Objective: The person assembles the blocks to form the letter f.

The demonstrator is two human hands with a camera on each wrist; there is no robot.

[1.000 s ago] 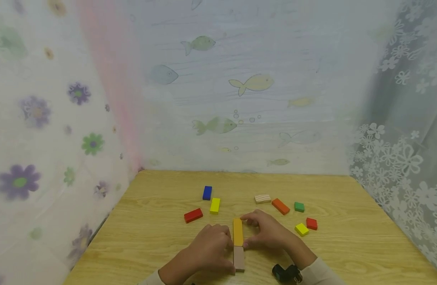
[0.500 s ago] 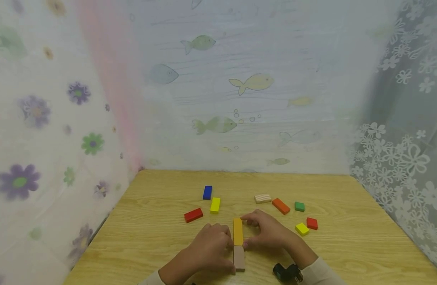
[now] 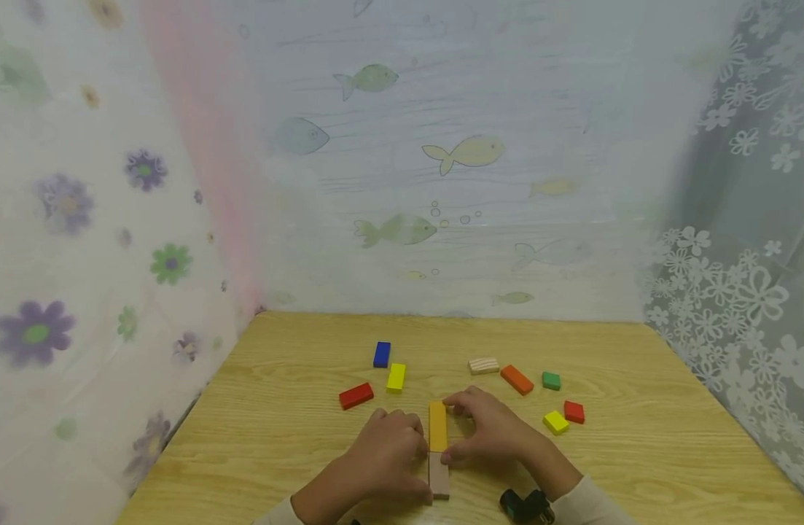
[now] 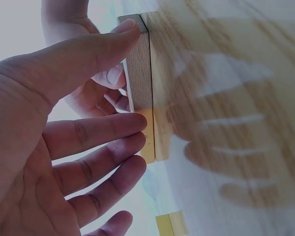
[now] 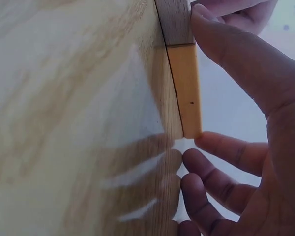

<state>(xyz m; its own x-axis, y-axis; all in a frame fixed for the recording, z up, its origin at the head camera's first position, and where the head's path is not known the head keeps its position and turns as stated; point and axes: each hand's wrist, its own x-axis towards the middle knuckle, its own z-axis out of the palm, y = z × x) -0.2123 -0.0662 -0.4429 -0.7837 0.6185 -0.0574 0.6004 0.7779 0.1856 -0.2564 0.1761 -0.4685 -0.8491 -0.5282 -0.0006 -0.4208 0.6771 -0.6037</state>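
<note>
Two blocks lie end to end on the wooden table (image 3: 297, 437) in the head view: an orange-yellow block (image 3: 437, 426) at the far end and a plain brownish wooden block (image 3: 439, 477) nearer. From the left side my left hand (image 3: 387, 453) pinches the wooden block, thumb at its near end and index fingertip close to the seam. My right hand (image 3: 490, 426) spans the orange block (image 5: 186, 88), its index fingertip at the far end and its thumb against the wooden block's side near the seam. In the left wrist view the wooden block (image 4: 139, 69) stands flush with the orange one.
Left of centre lie a blue block (image 3: 382, 354), a yellow block (image 3: 396, 378) and a red block (image 3: 356, 396). Farther right are a striped wood block (image 3: 483, 366), an orange-red block (image 3: 517, 380) and small green (image 3: 551, 380), red and yellow pieces. A black plug-like object (image 3: 528, 505) sits beside the right wrist.
The right thumb has shifted slightly toward the near side, from the orange block's end onto the wooden block's side. The blocks and left hand look nearly unmoved.
</note>
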